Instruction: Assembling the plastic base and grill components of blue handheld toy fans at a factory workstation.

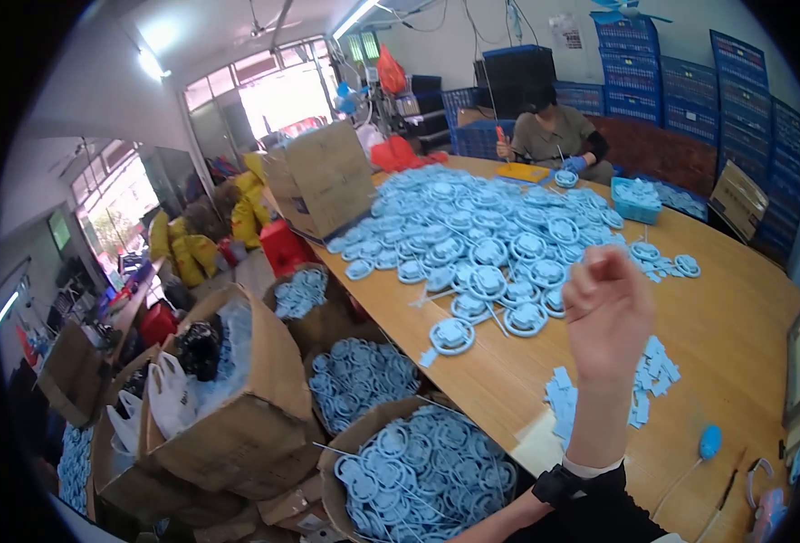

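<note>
My right hand (606, 312) is raised over the wooden table, its fingers curled in loosely; I see nothing in them. Beyond it spreads a large heap of light-blue round plastic pieces (488, 281), each with a ring-shaped rim. Small flat light-blue strips (655, 371) lie on both sides of my right forearm. My left hand (499, 523), with a black band at its wrist, points down and left, nearest an open carton (332, 484) full of round blue pieces. The bottom edge cuts off its fingers.
A tall cardboard box (323, 176) stands at the table's far left. Across the table a person (554, 136) with blue gloves works by a blue basket (635, 206). Cartons (228, 425) crowd the left floor. Blue crates (631, 77) are stacked behind. A blue oval object (709, 442) lies right.
</note>
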Available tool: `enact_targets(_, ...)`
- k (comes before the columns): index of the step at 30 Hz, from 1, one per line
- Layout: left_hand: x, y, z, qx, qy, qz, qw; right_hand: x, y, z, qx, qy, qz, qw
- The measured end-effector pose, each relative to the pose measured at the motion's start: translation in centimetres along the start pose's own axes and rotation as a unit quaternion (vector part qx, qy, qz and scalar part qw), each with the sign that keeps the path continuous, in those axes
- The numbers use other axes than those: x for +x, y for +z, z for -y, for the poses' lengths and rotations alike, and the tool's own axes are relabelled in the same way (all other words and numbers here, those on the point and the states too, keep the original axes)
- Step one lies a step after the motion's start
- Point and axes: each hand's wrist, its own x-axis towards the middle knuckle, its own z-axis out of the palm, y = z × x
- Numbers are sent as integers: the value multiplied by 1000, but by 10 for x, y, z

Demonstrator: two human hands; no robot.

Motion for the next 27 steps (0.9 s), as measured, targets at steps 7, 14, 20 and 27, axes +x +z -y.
enact_targets(7,-17,-23,-29,63,50,-34,996,-9,19,-31,-52,69,-52,995)
enact_targets(14,-16,-28,-19,66,60,-19,996,-20,34,-33,-84,113,-13,990)
enact_targets(20,-4,-19,-4,65,52,29,996,-33,53,-48,-88,154,-14,984)
enact_targets(27,-2,-14,4,63,64,46,995,-45,49,-56,-111,216,5,970)
